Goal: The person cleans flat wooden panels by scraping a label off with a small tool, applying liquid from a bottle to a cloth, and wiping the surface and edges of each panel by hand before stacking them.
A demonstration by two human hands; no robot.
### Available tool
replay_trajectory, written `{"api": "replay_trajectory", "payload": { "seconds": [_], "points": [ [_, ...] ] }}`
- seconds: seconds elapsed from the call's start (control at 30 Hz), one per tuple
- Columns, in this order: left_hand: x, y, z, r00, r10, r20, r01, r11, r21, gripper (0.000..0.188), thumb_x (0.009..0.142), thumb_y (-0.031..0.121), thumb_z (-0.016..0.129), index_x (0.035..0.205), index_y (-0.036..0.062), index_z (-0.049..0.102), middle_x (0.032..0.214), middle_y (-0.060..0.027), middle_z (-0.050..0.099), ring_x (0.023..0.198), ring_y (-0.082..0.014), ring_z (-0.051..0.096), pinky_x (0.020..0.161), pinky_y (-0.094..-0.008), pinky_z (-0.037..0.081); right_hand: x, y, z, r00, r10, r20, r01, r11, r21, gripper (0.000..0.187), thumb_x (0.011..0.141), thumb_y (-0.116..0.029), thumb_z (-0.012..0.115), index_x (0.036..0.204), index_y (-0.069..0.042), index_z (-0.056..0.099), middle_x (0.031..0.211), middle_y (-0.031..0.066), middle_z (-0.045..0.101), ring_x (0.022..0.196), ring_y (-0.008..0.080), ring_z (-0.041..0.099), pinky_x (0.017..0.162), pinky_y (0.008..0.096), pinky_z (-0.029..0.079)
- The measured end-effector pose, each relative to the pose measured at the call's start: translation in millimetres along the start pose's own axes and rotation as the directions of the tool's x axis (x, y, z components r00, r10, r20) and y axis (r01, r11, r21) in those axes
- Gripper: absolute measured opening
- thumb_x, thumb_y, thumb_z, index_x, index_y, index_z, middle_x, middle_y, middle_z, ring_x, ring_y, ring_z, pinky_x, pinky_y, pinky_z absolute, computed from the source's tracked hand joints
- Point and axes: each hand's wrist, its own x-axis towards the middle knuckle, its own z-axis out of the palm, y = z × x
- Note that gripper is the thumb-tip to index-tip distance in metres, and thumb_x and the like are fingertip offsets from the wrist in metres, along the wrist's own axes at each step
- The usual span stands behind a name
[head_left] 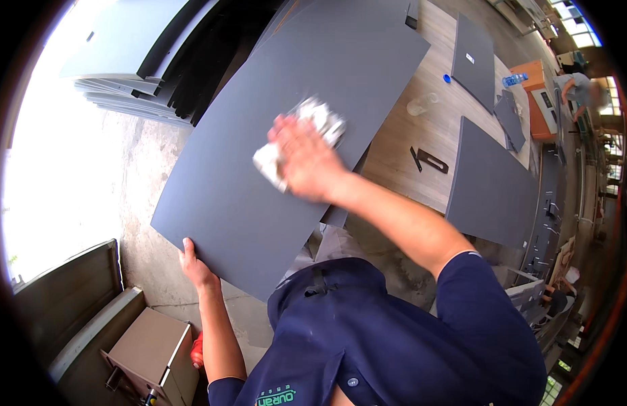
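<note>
Large dark grey panel (273, 128) tilted, crumpled white rag (306, 132) on it

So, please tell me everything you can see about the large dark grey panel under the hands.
The dark grey panel is a large, flat, rectangular sheet with a matte, smooth surface, maybe painted metal or laminate. It lies tilted across the wooden workbench, its near corner overhanging the floor. The left hand grips its lower edge; the right hand presses a crumpled white cloth onto its face.

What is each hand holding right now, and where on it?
The left hand grips the large dark grey panel at its near lower edge. The right hand presses a crumpled white cloth flat on the panel's face, palm on top.
</note>
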Motion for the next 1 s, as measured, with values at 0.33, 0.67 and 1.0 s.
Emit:
{"api": "replay_trajectory", "payload": {
  "seconds": [0.33, 0.67, 1.0],
  "points": [
    [0.5, -2.0, -1.4, 0.999, 0.009, -0.051, -0.005, 0.997, 0.081, 0.039, 0.103, 0.027, 0.048, 0.128, -0.0028, 0.048, 0.122, -0.0134, 0.059, 0.108, -0.0245, 0.060, 0.093, -0.0379, 0.049, 3.1, 259.9, -30.9, 0.868, 0.496, -0.019, -0.496, 0.868, -0.026, 0.063, 0.102, -0.039, 0.031, 0.157, -0.010, 0.019, 0.164, 0.0126, 0.012, 0.152, 0.0288, 0.009, 0.122, 0.0460, 0.008],
    [15.2, 8.9, 11.4, 0.932, 0.294, -0.212, -0.060, 0.702, 0.710, 0.058, 0.103, 0.046, 0.046, 0.112, -0.0093, 0.060, 0.104, -0.0156, 0.067, 0.091, -0.0221, 0.062, 0.084, -0.0344, 0.049, 30.8, -41.6, 12.0, 0.714, -0.689, 0.127, 0.648, 0.718, 0.254, 0.065, 0.100, -0.045, 0.024, 0.155, -0.010, 0.026, 0.164, 0.0085, 0.017, 0.152, 0.0239, 0.011, 0.123, 0.0460, -0.001],
    [6.8, -2.7, -3.1, 0.875, 0.383, -0.296, 0.024, 0.576, 0.817, 0.061, 0.104, 0.046, 0.040, 0.108, -0.0100, 0.063, 0.100, -0.0175, 0.069, 0.090, -0.0259, 0.064, 0.083, -0.0369, 0.049, 126.4, 388.7, -32.8, 0.877, 0.467, -0.116, -0.473, 0.881, -0.023, 0.065, 0.102, -0.047, 0.026, 0.156, -0.011, 0.022, 0.164, 0.0114, 0.015, 0.152, 0.0269, 0.010, 0.122, 0.0449, 0.007]
  ]
}}
